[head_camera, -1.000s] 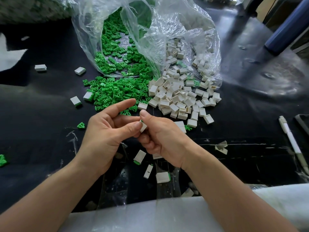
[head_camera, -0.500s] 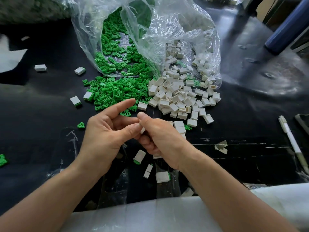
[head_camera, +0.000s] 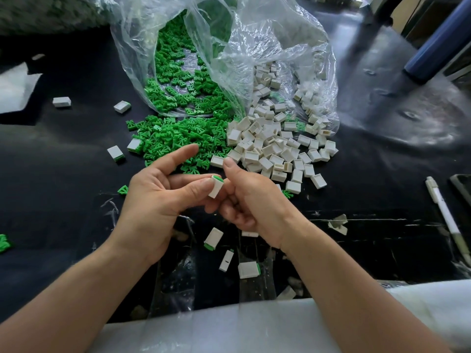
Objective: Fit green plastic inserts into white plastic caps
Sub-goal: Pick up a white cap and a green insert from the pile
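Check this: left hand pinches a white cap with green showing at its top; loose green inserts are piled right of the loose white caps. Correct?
One slip. The head view shows the green inserts piled left of the loose white caps, not right. The rest holds: the left hand pinches a white cap with green showing at its top.
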Motion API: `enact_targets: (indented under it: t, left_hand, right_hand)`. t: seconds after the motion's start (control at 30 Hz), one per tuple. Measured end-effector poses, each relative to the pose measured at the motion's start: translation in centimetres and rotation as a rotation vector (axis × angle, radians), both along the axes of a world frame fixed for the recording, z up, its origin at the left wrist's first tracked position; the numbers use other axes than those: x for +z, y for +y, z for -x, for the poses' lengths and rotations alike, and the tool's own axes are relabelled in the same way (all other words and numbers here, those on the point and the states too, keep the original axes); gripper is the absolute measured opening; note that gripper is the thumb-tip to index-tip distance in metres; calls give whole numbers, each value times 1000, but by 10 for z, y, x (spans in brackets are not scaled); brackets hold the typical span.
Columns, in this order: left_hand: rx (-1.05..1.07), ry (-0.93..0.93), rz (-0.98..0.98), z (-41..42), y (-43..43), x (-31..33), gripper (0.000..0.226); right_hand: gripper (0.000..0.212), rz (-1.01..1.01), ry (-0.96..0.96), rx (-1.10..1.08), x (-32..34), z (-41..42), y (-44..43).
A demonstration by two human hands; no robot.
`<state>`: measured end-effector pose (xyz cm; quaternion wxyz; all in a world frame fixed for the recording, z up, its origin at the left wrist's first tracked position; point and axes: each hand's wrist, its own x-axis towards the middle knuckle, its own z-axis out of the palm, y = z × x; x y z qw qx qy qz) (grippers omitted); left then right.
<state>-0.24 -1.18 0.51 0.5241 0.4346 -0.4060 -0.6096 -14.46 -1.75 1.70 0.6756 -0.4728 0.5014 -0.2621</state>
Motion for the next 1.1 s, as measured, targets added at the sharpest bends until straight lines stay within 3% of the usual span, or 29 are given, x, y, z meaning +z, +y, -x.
enact_targets:
  t: [0.2, 0.4, 0.63, 1.1]
  left_hand:
    - [40, -141, 81, -1, 1, -3, 49]
    - [44, -283, 169, -1, 4, -2, 50]
    - [8, -355, 200, 1, 4, -2, 46]
    - [-39, -449, 197, -5, 2, -5, 49]
  right_hand:
    - [17, 409, 162, -193, -3, 9, -5]
    - [4, 669, 319, -113, -7, 8, -3]
    - [12, 735, 564, 36, -6, 2, 0]
    - [12, 660, 518, 94, -4, 6, -1]
